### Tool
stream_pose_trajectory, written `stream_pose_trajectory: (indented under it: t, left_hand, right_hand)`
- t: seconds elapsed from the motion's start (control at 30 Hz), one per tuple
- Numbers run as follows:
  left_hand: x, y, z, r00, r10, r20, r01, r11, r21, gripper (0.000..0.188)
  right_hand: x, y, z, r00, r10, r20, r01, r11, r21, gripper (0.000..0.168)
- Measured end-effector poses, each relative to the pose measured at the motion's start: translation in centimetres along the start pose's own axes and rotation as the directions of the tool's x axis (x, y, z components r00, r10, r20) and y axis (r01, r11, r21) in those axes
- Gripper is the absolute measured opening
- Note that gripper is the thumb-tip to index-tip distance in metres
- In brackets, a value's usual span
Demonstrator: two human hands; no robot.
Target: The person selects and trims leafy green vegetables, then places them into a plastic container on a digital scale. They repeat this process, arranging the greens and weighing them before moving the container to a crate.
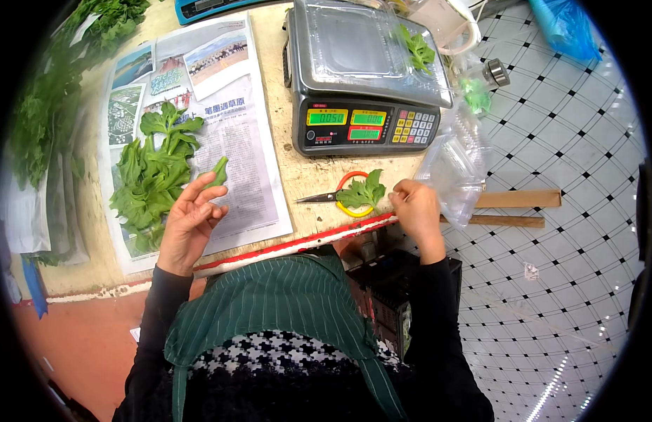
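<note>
My left hand point(195, 219) is raised over the newspaper point(247, 158), its fingers partly curled, with a small green leaf point(219, 171) just past the fingertips; whether they touch is not plain. Beside it a pile of leafy greens point(152, 179) lies on the paper. My right hand point(416, 211) is at the table's front edge, thumb and fingertips pinched together beside a leafy sprig point(364, 192); whether anything is between them cannot be told. That sprig lies across scissors point(321, 198) with red and yellow handles. Behind them, a digital scale point(368, 126) bears an open clear plastic container point(352, 47) with a green sprig point(418, 50) at its right.
Bagged greens point(46, 126) line the table's left side. A blue device point(210, 8) stands at the back. Clear plastic containers point(455, 174) hang over the right edge near a lidded bottle point(495, 73). Wooden strips point(515, 199) and a black crate point(391, 311) are lower down.
</note>
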State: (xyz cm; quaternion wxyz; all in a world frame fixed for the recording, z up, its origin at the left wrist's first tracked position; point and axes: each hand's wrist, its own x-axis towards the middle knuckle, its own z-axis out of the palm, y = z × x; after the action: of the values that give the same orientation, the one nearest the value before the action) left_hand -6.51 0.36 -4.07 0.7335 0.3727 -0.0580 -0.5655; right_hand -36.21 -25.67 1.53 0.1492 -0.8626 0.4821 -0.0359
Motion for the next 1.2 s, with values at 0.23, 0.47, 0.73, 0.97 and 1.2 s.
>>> stream_pose_trajectory:
  t: [0.23, 0.47, 0.73, 0.97, 1.2]
  left_hand:
    - [-0.7, -2.5, 1.7, 0.994, -0.026, -0.11, 0.023, 0.999, -0.034, 0.045]
    - [-0.6, -4.8, 3.9, 0.982, -0.097, -0.162, 0.101, 0.995, 0.018, 0.036]
    - [0.6, -7.4, 7.9, 0.975, -0.145, -0.168, 0.152, 0.988, 0.031, 0.033]
    - [0.0, -7.9, 8.0, 0.965, -0.148, -0.215, 0.165, 0.984, 0.061, 0.032]
    - [-0.9, -6.0, 7.0, 0.981, -0.15, -0.123, 0.16, 0.984, 0.077, 0.035]
  right_hand:
    - [-2.6, 1.9, 4.3, 0.994, 0.056, 0.097, -0.052, 0.998, -0.037, 0.013]
    - [-2.2, 2.9, 5.1, 0.99, 0.047, 0.13, -0.062, 0.991, 0.118, 0.012]
    - [-2.3, 4.0, 4.8, 0.996, -0.014, 0.089, -0.011, 0.96, 0.278, 0.008]
    - [-3.0, 2.8, 2.5, 0.996, 0.005, 0.084, -0.046, 0.866, 0.498, 0.009]
    - [-4.0, -3.6, -0.8, 1.0, -0.028, 0.013, 0.017, 0.843, 0.538, 0.007]
